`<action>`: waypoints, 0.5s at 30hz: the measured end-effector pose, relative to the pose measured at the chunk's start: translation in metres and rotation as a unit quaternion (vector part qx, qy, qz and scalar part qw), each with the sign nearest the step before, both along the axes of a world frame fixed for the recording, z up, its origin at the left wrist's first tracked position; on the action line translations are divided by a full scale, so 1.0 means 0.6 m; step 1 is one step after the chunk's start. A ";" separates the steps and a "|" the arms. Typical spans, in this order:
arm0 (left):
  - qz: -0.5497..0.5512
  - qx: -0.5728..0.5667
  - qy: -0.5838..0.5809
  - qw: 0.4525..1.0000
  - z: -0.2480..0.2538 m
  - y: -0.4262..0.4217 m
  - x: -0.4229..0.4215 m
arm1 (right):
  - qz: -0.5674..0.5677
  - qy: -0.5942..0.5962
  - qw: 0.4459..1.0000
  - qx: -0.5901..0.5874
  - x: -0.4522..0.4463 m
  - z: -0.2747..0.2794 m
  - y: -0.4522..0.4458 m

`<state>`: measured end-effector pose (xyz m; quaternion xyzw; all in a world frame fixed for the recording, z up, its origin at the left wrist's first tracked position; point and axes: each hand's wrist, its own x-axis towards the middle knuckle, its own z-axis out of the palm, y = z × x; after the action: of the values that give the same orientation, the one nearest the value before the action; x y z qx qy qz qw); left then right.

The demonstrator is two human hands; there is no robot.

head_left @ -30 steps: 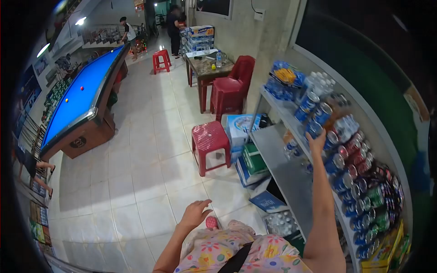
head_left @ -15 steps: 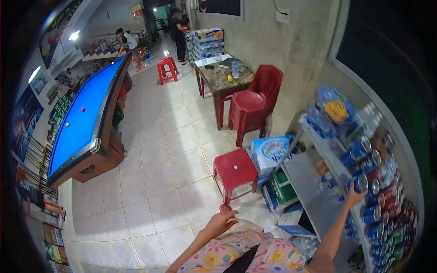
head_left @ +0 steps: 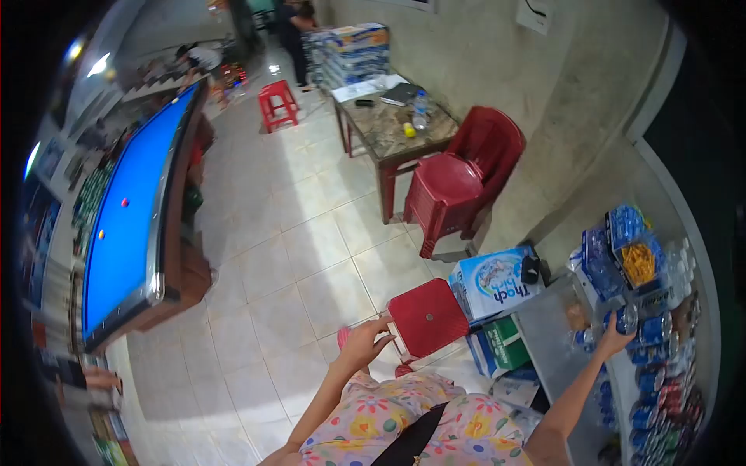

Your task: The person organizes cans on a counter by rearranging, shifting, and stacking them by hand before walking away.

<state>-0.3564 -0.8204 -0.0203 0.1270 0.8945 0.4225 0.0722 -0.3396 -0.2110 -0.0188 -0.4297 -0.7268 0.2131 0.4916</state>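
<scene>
My right hand (head_left: 616,340) is closed around a blue drink can (head_left: 625,317) at the front of the shelf (head_left: 561,330) on the right. Other blue cans (head_left: 654,329) stand beside and behind it, and red cans (head_left: 670,380) farther along. My left hand (head_left: 364,343) hangs in front of me with its fingers bent and apart, holding nothing. Its fingertips are close to the left edge of a red plastic stool (head_left: 429,317); whether they touch it I cannot tell.
A blue carton (head_left: 497,283) and a green carton (head_left: 507,344) sit between stool and shelf. Red stacked chairs (head_left: 458,182) stand by a stone-topped table (head_left: 381,132). At left is a blue billiard table (head_left: 136,217). Two people are at the back.
My view has swung to the right and down. My left hand has come up beside the stool. My right hand stays at the cans, now around one near the shelf's far end.
</scene>
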 end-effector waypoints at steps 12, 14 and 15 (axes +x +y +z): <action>-0.118 -0.025 0.041 0.992 -0.042 -0.276 -0.375 | -0.069 -0.266 0.953 0.131 -0.035 -0.221 -0.371; -0.117 -0.030 0.048 0.992 -0.050 -0.309 -0.459 | 0.091 -0.391 0.898 -0.177 -0.058 -0.343 -0.494; -0.118 -0.036 0.045 0.991 -0.056 -0.328 -0.493 | 0.300 -0.463 0.818 -0.163 -0.010 -0.509 -0.514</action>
<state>-0.6523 -1.0173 -0.0541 0.2478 0.8901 0.3727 0.0856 -0.3454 -0.5195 -0.3244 -0.3118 -0.9165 0.2411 -0.0681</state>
